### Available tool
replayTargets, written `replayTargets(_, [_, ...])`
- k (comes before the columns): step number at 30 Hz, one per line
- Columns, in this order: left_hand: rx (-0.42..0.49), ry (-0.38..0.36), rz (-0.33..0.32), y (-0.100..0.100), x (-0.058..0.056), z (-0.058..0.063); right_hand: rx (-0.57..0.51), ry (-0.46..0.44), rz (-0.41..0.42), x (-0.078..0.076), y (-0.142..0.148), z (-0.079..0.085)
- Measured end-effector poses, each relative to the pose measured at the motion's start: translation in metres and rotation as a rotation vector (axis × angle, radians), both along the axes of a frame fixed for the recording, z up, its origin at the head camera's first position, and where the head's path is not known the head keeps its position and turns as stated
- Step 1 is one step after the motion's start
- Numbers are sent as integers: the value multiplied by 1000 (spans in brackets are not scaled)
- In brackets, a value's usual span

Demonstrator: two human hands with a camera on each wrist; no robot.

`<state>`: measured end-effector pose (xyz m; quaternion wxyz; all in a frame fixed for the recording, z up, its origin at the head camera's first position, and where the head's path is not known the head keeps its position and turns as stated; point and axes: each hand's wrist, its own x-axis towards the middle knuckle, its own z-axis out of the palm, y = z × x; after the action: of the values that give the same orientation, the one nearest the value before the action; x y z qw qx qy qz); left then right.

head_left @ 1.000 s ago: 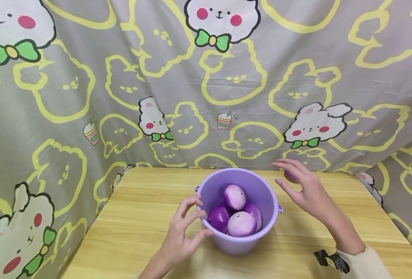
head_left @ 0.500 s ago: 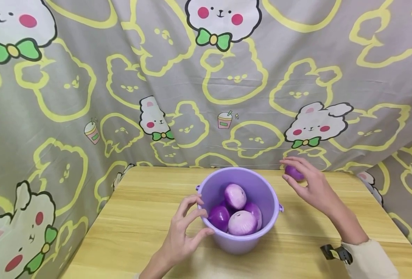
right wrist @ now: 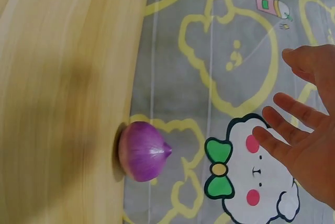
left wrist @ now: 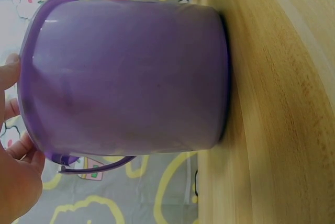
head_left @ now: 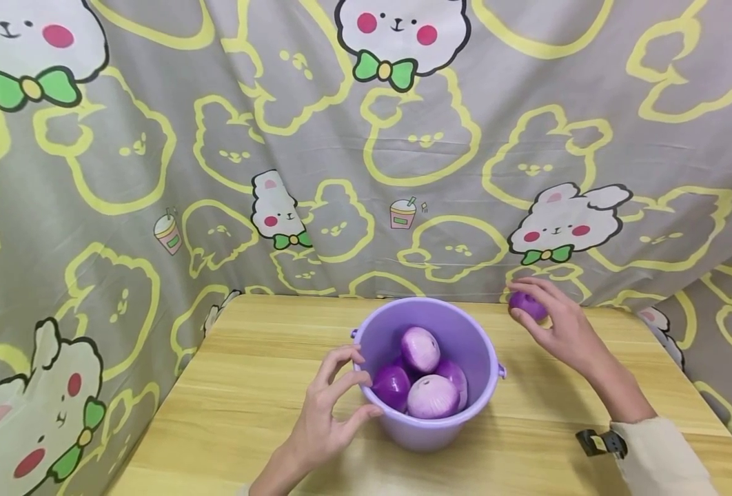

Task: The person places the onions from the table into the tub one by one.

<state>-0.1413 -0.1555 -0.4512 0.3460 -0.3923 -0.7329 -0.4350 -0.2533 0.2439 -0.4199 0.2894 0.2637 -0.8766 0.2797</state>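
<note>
A light purple bucket [head_left: 428, 430] stands upright on the table, with several peeled purple onions [head_left: 433, 397] inside. My left hand [head_left: 329, 406] is at the bucket's near left side, fingers spread and bent, fingertips resting on the rim. The left wrist view shows the thumb and fingers along the bucket's rim [left wrist: 26, 93]. My right hand [head_left: 561, 324] reaches toward the back right, fingers apart and holding nothing. Beyond it in the head view, partly covered by the fingers, a single purple onion [head_left: 523, 303] sits at the table's back edge. The right wrist view shows this onion [right wrist: 142, 152] separate from the hand [right wrist: 309, 135].
The wood-patterned table [head_left: 242, 386] ends at the back against a grey curtain [head_left: 335, 151] with cartoon prints. The bucket's thin handle [left wrist: 104, 166] hangs down on its far side in the left wrist view. A black wrist strap [head_left: 602, 443] sits by my right sleeve.
My right hand has moved right, from beside the bucket toward the lone onion at the back edge. The left hand and the bucket keep their place; the whole head view shifts slightly.
</note>
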Motion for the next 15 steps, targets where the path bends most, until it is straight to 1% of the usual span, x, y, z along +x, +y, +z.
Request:
replayTargets(11, [1, 11, -1, 1, 0, 1, 17, 4, -9, -13, 11, -12])
replayTargets(15, [-1, 17, 3, 1, 0, 0, 27, -13, -23, -17, 15, -16])
